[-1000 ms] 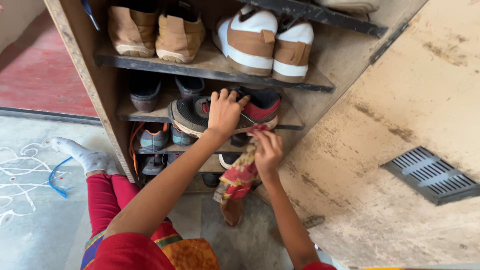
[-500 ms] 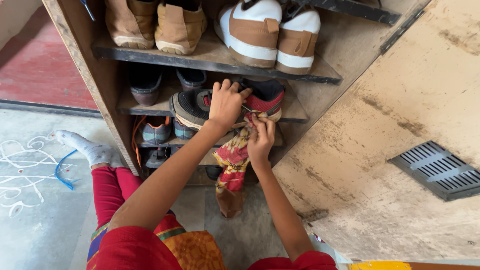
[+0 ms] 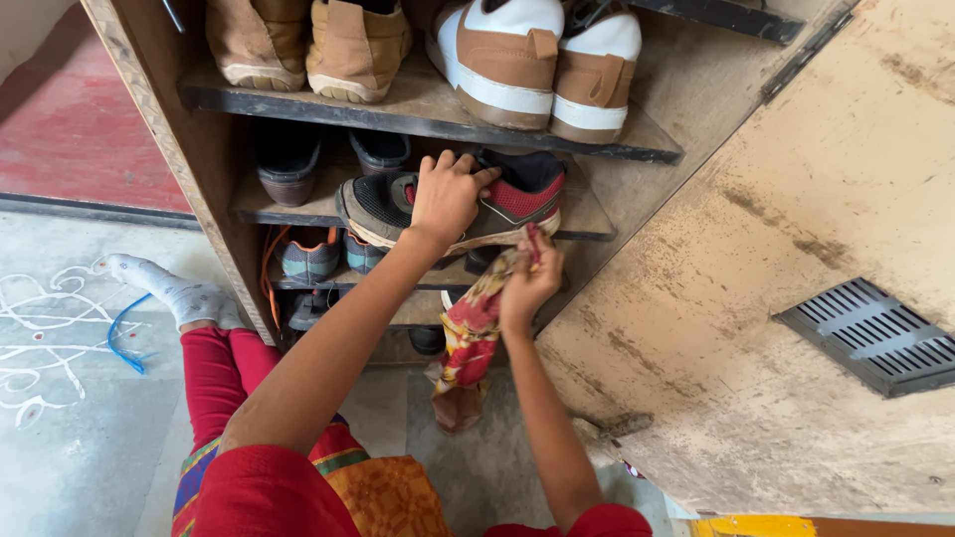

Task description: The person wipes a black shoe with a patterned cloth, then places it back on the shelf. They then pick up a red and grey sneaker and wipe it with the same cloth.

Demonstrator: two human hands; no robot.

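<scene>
My left hand (image 3: 450, 195) grips a black and red sports shoe (image 3: 512, 199) from above, holding it tilted at the front of the second shelf (image 3: 587, 221) of a wooden shoe rack. Just under the shoe's sole edge, my right hand (image 3: 529, 280) is closed on a red and yellow patterned cloth (image 3: 468, 333), which hangs down toward the floor. The cloth's top touches the shoe's lower side.
The top shelf (image 3: 418, 104) holds a tan pair (image 3: 308, 45) and a white and brown pair (image 3: 542, 60). Dark shoes (image 3: 288, 164) sit behind, more pairs (image 3: 308, 257) on lower shelves. The open rack door (image 3: 796, 249) with a vent (image 3: 875, 333) is at right. My socked foot (image 3: 174, 293) rests left.
My right hand with the cloth rose against the shoe's side, then dropped slightly and to the right, below its sole. My left hand stays on the shoe.
</scene>
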